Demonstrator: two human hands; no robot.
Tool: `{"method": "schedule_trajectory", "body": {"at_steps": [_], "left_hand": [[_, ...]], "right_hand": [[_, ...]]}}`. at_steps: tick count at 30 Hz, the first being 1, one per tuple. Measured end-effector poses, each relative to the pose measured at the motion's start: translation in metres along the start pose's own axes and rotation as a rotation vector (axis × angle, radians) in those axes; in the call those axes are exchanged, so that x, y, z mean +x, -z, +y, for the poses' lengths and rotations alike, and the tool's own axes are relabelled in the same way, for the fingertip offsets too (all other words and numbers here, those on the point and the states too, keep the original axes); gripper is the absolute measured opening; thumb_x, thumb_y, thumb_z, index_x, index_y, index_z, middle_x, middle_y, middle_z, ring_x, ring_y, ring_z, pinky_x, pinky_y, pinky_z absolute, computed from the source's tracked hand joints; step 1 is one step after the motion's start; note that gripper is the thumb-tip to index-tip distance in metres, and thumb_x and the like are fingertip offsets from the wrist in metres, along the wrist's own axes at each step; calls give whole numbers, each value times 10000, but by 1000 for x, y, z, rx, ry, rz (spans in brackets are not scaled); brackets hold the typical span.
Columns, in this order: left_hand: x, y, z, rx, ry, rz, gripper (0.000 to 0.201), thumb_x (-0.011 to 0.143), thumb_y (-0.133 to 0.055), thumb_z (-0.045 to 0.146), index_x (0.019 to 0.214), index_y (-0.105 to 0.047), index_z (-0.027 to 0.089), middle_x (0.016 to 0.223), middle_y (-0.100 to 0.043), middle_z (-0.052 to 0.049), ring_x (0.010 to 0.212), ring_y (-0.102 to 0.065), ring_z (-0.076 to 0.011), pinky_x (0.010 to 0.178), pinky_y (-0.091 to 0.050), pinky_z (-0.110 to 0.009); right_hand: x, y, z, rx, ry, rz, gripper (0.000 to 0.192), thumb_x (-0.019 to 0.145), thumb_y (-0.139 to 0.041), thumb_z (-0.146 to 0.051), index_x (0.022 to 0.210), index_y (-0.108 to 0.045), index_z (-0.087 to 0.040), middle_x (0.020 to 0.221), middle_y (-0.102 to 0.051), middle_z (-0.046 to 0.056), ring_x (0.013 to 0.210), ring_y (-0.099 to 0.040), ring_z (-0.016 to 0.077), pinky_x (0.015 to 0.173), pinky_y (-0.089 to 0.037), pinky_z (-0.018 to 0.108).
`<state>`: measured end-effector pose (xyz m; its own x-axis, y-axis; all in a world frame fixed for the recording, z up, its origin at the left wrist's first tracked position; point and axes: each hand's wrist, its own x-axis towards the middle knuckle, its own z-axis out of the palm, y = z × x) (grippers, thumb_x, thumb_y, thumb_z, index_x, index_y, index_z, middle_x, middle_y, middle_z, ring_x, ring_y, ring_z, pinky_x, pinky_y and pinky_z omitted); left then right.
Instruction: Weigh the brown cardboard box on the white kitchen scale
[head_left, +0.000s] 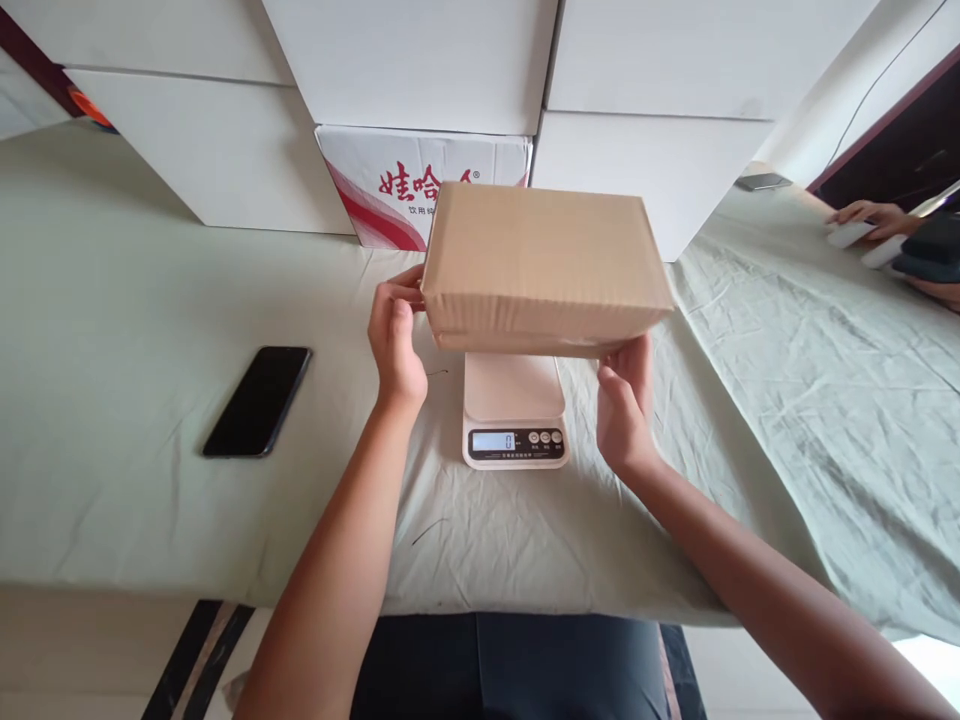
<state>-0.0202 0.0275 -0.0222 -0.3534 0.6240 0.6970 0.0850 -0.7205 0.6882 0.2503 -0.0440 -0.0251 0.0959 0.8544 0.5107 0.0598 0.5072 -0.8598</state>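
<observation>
A brown cardboard box (547, 245) is held up between my two hands, slightly tilted. My left hand (397, 335) grips its left end, with some fingers hidden behind it. At the lower right corner, my right hand (628, 405) is closed on the box from below, its fingertips partly out of sight. Beneath the box sits a white digital kitchen scale (514, 390), whose lit display reads 0. The box hides the rear part of the scale's plate.
A black smartphone (257, 402) lies left on the green cloth (112, 400). White boxes (420, 60) stand stacked behind, with a red-and-white printed carton (349, 190) among them. At far right, another person's hand (874, 215) is near white and dark objects; a second phone (763, 182) lies nearby.
</observation>
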Motion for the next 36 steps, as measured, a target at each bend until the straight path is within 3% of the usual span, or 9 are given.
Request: {"method": "schedule_trajectory", "body": {"at_steps": [6,11,15,23,32,36], "left_hand": [[-1,-9,23,-37,19,40,587,1018,-718,764,812,-541,244,808,-538,-11,803,-596,-188,797,-550,-338],[-5,-13,32,-27,224,25,574,1040,-736,682,782,-479,238,824,-514,-25,818,-582,-192,806,-561,-328],[-5,-14,34,-70,228,59,561,1032,-763,639,771,-470,238,815,-484,-23,801,-565,-192,795,-553,-328],[-7,-13,31,45,233,65,593,1030,-697,725,760,-467,250,803,-443,-24,820,-556,-213,802,-534,-355],[-5,-11,25,34,247,79,572,1044,-689,627,732,-405,241,773,-379,-16,747,-483,-186,742,-497,-324],[-6,-12,26,23,244,69,574,1036,-709,613,725,-402,242,764,-391,-15,740,-464,-188,745,-501,-328]], "right_hand": [[-47,8,-20,-17,-81,55,618,988,-693,-569,1577,-586,-413,1704,-594,55,1642,-529,372,1455,-375,683],[-53,4,-23,-49,-124,88,522,981,-703,-564,1483,-637,-438,1543,-680,68,1527,-609,373,1400,-447,685],[-52,5,-22,-59,-98,82,503,966,-718,-588,1434,-658,-415,1401,-708,91,1460,-630,382,1344,-503,675],[-52,6,-21,-35,-115,88,467,970,-732,-587,1395,-673,-402,1344,-686,87,1338,-671,361,1231,-603,623],[-54,6,-14,-29,-95,104,447,976,-707,-551,1398,-672,-406,1362,-666,86,1391,-643,361,1277,-553,630],[-54,9,-7,-18,-92,128,403,934,-722,-487,1326,-682,-399,1323,-666,73,1297,-666,341,1236,-569,624]]}}
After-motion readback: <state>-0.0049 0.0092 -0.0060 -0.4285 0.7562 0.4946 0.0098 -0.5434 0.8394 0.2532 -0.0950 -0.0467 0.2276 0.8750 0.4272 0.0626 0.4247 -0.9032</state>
